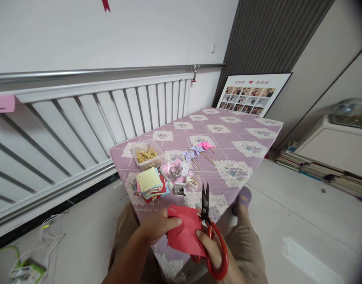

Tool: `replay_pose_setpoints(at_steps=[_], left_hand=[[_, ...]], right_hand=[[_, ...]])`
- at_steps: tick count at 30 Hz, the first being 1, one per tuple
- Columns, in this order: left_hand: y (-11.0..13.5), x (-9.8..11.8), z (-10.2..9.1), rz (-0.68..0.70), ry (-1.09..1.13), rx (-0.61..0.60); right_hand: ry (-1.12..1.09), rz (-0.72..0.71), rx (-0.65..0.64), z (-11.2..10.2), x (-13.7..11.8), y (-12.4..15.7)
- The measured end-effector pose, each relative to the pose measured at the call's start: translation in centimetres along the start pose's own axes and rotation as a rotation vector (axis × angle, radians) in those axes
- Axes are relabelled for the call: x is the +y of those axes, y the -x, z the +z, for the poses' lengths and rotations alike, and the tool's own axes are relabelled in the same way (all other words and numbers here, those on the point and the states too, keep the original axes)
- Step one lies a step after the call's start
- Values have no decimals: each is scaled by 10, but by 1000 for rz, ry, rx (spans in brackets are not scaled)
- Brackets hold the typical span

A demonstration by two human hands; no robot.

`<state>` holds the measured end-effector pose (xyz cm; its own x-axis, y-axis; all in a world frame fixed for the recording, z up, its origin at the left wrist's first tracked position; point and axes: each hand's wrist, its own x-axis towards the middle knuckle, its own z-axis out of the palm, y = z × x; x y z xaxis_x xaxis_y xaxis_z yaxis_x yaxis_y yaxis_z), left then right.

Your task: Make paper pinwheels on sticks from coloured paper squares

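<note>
A square of red paper (185,232) with slits and creases is held low over the near corner of the table. My left hand (158,225) pinches its left edge, thumb on top. My right hand (212,246) grips its right side and also carries red-handled scissors (208,221), whose dark blades point away from me, slightly parted and clear of the paper. Just beyond lie a stack of coloured paper squares (149,181), a small open white box (180,189) of metal bits, and a pink dish (171,170) of small metal pieces.
A clear tub (147,154) of wooden sticks stands at the left table edge. Finished paper pinwheels (189,156) on sticks lie mid-table on the purple floral tablecloth (234,171). A white radiator (110,114) borders the left; a photo board (254,94) leans at the back.
</note>
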<state>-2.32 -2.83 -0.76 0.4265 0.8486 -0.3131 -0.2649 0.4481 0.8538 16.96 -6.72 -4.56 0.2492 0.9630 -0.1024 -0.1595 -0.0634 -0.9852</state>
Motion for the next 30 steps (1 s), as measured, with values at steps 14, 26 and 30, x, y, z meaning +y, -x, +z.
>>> replay_pose_setpoints(at_steps=[14,26,30], left_hand=[[-4,-41,44,172,400,-1],[-35,-15,29,353,578,413],[-39,-2,20,394,641,471]], right_hand=[[-121,-47,113,25,8,-4],[-186,59,-107,12,13,9],[42,39,-287,-30,-5,-41]])
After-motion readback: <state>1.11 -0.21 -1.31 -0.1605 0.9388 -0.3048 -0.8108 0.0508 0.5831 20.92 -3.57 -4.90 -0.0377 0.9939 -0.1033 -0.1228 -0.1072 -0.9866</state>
